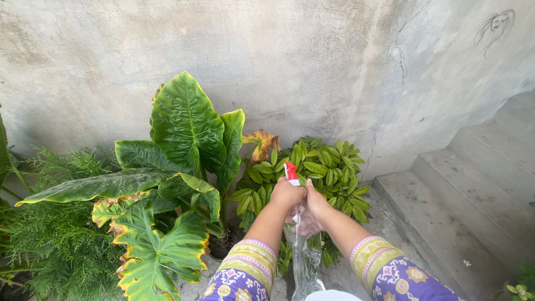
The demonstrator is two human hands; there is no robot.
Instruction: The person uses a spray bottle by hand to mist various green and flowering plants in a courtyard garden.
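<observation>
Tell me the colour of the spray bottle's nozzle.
The nozzle is red and white, seen in the head view.

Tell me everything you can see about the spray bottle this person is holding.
The spray bottle has a clear, see-through body that looks like plastic, topped by a red and white trigger head. It is held roughly upright, leaning slightly, in front of a small bushy green plant. The left hand wraps the neck just under the head; the right hand grips beside it. Its base runs toward the bottom of the picture.
</observation>
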